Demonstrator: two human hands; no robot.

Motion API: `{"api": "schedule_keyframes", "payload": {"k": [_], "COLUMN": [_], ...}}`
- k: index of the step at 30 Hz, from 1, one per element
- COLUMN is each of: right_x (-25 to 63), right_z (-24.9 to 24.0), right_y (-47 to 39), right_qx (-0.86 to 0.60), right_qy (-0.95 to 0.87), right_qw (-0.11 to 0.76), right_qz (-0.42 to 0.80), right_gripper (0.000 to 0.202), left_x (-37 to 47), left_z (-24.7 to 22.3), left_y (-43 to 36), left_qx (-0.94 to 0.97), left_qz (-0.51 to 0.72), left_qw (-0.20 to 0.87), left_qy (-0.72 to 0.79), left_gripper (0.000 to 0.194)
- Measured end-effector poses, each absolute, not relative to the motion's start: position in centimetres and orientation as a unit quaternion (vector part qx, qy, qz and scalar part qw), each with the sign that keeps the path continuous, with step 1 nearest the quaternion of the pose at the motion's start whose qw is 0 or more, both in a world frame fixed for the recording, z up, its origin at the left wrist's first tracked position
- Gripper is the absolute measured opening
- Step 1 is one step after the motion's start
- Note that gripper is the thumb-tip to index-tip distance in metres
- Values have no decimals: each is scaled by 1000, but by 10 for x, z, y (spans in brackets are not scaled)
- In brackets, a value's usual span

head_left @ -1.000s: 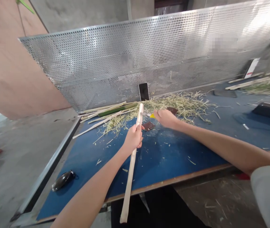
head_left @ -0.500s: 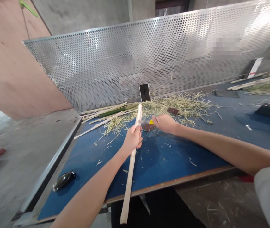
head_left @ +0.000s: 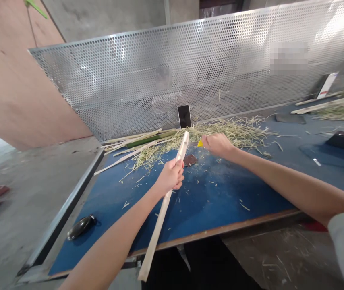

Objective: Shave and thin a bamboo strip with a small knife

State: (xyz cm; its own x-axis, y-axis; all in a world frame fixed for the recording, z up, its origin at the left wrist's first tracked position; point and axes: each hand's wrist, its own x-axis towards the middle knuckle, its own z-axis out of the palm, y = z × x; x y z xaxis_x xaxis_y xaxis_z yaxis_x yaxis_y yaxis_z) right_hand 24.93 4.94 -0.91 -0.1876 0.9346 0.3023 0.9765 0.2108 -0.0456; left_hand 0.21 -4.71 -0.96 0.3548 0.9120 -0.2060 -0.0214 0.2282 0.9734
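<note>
From my feed, my left hand [head_left: 171, 177] clamps a long, pale, bark-free stick [head_left: 156, 235] slanting above the blue tabletop [head_left: 217, 207]; my right hand [head_left: 218, 145] grips a yellow-handled tool [head_left: 200, 143], possibly a knife.

Stick [head_left: 161, 219] — tilted further right; yellow tool [head_left: 200, 143] — higher

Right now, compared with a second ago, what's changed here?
The pale stick has tilted: its upper end swung right, its lower end left. The right hand, holding the yellow-handled knife, shifted right and slightly forward. Nothing was picked up or let go; the left hand still grips the stick. The phone and green bamboo piece stayed put.
</note>
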Motion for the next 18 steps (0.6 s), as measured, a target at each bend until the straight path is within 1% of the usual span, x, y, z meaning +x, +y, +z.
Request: {"api": "schedule_keyframes", "payload": {"k": [3,6,10,13,16,18], "right_x": [259,261,255,256,284,319], "right_z": [-5,-4,-6,-5,-2,0], "right_y": [54,54,52,56,74,89], "right_qx": [-632,-630,-627,-624,-672,-737], "right_qy": [-756,-754,-757,-760,-717,-648], "right_qw": [149,165,157,153,173,186], "right_qz": [-86,-82,-95,-95,-63,-50], "right_gripper": [77,72,72,74,76,72], "left_x": [4,4,4,3,4,8], "left_z": [-6,-6,-6,-4,-4,-6], "left_y": [-47,-47,-42,-43,-60,-78], "left_qx": [504,506,527,515,537,609], "left_qz": [356,355,359,360,322,239], "left_qw": [660,659,642,655,659,640], "left_qy": [429,429,426,420,417,404], "left_gripper": [41,39,41,38,40,42]}}
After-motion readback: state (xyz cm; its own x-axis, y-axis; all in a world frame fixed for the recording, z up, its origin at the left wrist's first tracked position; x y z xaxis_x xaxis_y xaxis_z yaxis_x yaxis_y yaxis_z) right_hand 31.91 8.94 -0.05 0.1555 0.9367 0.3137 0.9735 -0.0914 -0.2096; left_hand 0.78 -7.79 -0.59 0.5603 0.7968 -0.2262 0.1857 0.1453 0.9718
